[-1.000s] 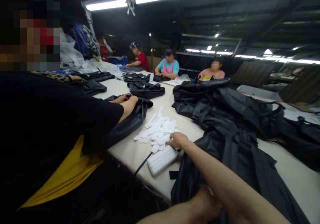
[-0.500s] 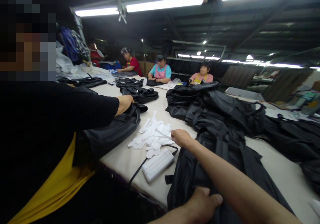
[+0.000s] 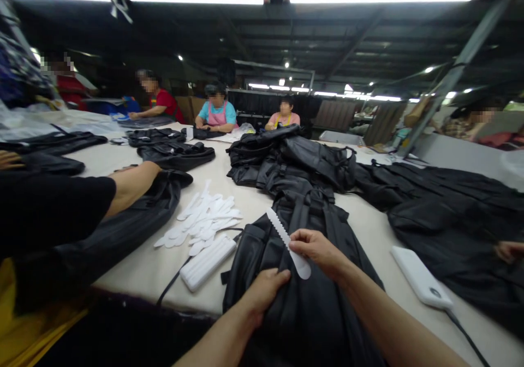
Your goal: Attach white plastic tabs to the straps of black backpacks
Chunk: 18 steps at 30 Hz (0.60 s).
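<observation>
A black backpack lies on the table in front of me, straps facing up. My right hand pinches a flat white strip between thumb and fingers, above the backpack. The strip has one wavy edge and a rounded lower end. My left hand grips the backpack on its left side, thumb on top, with the other fingers largely hidden. A loose heap of similar white strips lies on the table left of the backpack.
A white oblong device with a dark cord lies beside the heap; another white corded device sits at right. More black bags are piled ahead. A co-worker's arm reaches over a bag at left. Several people work across the table.
My right hand has come back from the heap to above the backpack with the white strip. My left hand stays at the backpack. The view has turned right.
</observation>
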### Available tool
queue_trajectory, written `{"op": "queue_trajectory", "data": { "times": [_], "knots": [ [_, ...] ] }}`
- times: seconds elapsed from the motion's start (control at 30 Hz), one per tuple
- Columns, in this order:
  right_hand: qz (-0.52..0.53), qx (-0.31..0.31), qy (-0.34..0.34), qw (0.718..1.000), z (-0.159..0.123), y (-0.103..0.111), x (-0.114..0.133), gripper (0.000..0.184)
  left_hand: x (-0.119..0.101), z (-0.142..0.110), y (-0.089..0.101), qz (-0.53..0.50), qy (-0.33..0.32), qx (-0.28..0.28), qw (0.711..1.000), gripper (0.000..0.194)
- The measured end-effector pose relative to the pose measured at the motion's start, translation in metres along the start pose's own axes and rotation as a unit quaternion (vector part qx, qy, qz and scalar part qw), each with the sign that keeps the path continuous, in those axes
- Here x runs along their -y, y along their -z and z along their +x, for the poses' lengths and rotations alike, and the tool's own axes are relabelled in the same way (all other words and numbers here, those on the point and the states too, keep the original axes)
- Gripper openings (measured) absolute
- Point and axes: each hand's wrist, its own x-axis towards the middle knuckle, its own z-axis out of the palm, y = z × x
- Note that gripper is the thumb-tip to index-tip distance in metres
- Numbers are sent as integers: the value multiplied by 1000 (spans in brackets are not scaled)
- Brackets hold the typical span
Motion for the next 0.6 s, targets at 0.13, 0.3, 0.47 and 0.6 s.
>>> {"op": "queue_trajectory", "data": {
  "times": [0.13,0.3,0.47,0.6],
  "knots": [
    [27,-25,-49,998,-43,30,-28,16,-10,-2,-2,-21,42,-22,999,22],
    [101,-44,-85,990,-63,39,-61,17,-20,0,-5,1,95,-64,993,23],
    [109,-48,-81,990,-60,40,-68,13,-31,-1,-7,17,102,-80,991,26],
    [97,-52,-76,991,-59,40,-67,12,-36,-1,-3,29,109,-87,990,26]
  ]
}}
